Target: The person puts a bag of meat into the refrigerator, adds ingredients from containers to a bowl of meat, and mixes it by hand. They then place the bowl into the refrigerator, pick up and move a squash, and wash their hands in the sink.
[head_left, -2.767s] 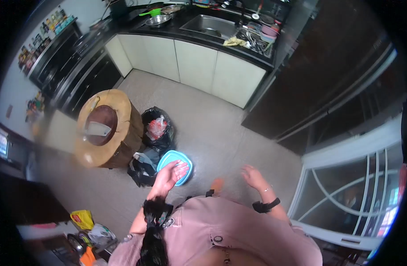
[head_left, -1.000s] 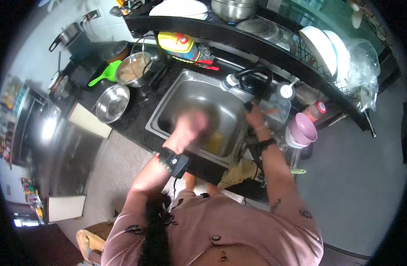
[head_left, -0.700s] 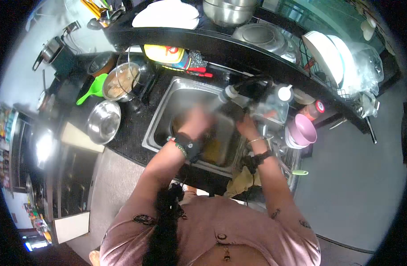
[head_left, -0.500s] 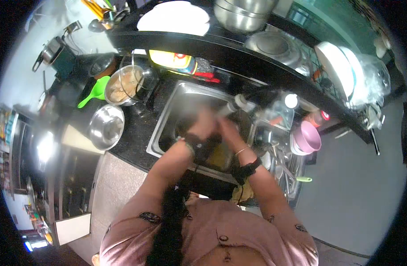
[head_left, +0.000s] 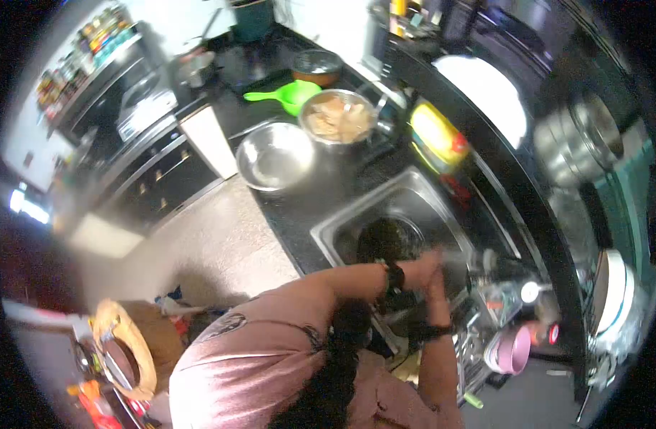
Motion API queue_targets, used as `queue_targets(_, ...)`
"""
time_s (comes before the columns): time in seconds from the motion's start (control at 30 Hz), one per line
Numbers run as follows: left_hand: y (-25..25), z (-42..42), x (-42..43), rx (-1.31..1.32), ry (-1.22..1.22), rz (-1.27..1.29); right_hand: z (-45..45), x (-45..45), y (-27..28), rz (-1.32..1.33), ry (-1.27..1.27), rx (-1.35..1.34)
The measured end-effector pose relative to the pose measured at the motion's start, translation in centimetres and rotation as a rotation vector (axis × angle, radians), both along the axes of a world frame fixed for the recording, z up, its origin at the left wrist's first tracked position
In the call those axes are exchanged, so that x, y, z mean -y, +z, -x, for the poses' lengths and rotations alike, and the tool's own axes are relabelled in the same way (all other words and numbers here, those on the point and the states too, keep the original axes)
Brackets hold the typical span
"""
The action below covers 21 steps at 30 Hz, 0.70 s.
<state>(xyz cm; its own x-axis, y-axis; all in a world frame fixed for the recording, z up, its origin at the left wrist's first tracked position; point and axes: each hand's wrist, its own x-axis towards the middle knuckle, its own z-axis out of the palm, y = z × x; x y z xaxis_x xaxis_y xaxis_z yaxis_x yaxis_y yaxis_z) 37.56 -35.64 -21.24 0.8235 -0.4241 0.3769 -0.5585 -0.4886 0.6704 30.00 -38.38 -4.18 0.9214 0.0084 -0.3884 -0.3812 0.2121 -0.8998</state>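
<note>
My left hand (head_left: 416, 273) and my right hand (head_left: 436, 289) meet over the right side of the steel sink (head_left: 328, 239), close to the tap (head_left: 478, 261). They touch or nearly touch each other. Both are smeared by motion, so their fingers and anything between them cannot be made out. Below and to the left of them, a dark round vessel (head_left: 385, 239) lies in the sink.
Left of the sink on the black counter stand a steel bowl (head_left: 276, 157), a pot of pale brown food (head_left: 339, 118) and a green strainer-like scoop (head_left: 296, 96). A pink bowl (head_left: 512, 350) sits right of the sink. A dark shelf (head_left: 514, 179) runs overhead behind it.
The view has swung left, showing more floor and the cupboards. My hands remain together over the sink, now nearer its right side by the tap. The dark vessel is less covered.
</note>
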Motion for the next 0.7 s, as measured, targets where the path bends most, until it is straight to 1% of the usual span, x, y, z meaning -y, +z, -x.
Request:
queue_targets(0.03, -0.4, 0.2, 0.3, -0.172, -0.119, 0.257, 0.1, 0.4, -0.2, 0.107, 0.085, 0.049)
queue_targets(0.1, 0.9, -0.7, -1.9, -0.318, -0.214, 0.524, 0.1, 1.8, -0.8, 0.613, 0.380, 0.292)
queue_targets(0.13, 1.8, -0.7, -3.0, -0.184, -0.224, 0.413, 0.2, 2.4, -1.2, 0.915, 0.495, 0.434)
queue_targets(0.17, 3.4, -0.3, -4.2, -0.058, -0.235, 0.296, 0.3, 3.0, -1.3, 1.046, 0.550, 0.498)
queue_targets(0.2, 3.7, 0.0, -4.8, 0.064, -0.246, 0.178, 0.3, 3.4, -1.5, 1.157, 0.582, 0.549)
queue_targets(0.23, 4.3, -0.1, -5.2, 0.067, -0.229, 0.173, 0.4, 4.2, -1.6, 1.053, 0.564, 0.560)
queue_targets(0.27, 4.3, -0.6, -5.3, 0.094, -0.273, -0.096, 0.5, 5.0, -1.7, 0.948, 0.548, 0.569)
queue_targets(0.3, 4.6, -1.1, -5.2, 0.118, -0.310, -0.366, 0.5, 5.5, -1.3, 0.748, 0.503, 0.573)
queue_targets(0.33, 4.8, -1.2, -4.8, 0.025, -0.286, -0.469, 0.3, 6.2, -0.8, 0.581, 0.416, 0.502)
queue_targets(0.37, 5.3, -1.0, -5.5, 0.030, -0.268, -0.472, 0.0, 6.8, -1.0, 0.578, 0.429, 0.516)
queue_targets(0.43, 6.5, 1.0, -6.9, 0.001, -0.193, -0.422, -0.2, 10.0, -2.5, 0.302, 0.196, 0.194)
queue_targets(0.47, -7.0, -3.3, -3.5, -0.262, -0.194, -0.525, -0.8, 12.5, -4.7, 0.236, 0.164, 0.068)
queue_targets(0.5, -7.8, -3.6, -3.2, -0.267, -0.180, -0.522, -1.6, 14.7, -6.3, 0.236, 0.179, 0.069)
queue_targets(0.57, -8.5, -3.0, -3.3, -0.353, -0.011, -0.602, -3.2, 18.3, -8.4, 1.167, 0.382, 0.529)
queue_targets(0.6, -8.5, -2.6, -3.5, -0.394, 0.070, -0.641, -4.4, 19.7, -8.7, 1.072, 0.349, 0.357)
queue_targets(0.63, -7.0, -1.8, -4.1, -0.399, 0.081, -0.637, -5.8, 21.4, -9.2, 1.072, 0.362, 0.363)
queue_targets(0.67, -3.4, 0.0, -5.4, -0.034, 0.055, -0.808, -7.1, 23.3, -9.8, 1.312, 0.511, 0.526)
queue_targets(0.7, -0.6, 1.4, -6.4, 0.114, 0.057, -0.836, -7.4, 24.4, -10.1, 1.548, 0.663, 0.693)
